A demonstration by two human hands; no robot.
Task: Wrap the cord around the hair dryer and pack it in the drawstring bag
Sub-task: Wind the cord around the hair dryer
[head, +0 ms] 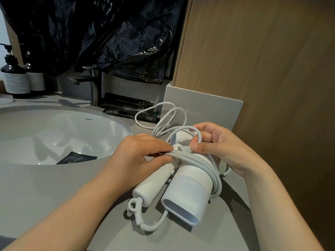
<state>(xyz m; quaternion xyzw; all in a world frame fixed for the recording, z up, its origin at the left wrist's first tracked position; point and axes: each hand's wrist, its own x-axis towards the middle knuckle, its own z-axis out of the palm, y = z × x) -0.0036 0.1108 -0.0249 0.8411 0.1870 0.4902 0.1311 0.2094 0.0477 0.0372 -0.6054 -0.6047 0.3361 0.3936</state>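
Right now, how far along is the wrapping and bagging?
Done: several turns of cord lie around the dryer. In hand: the left hand grips the dryer at its handle, fingers on the turns, and the right hand pinches the next loop. Left: loose loops beyond the hands need winding, and no bag is in view, so packing has not begun.

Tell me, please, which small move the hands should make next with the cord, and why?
Probably the right hand should lead the loop it pinches once more around the hair dryer body. Several turns of cord already lie there, held by the left hand, but loose loops stand behind the dryer.
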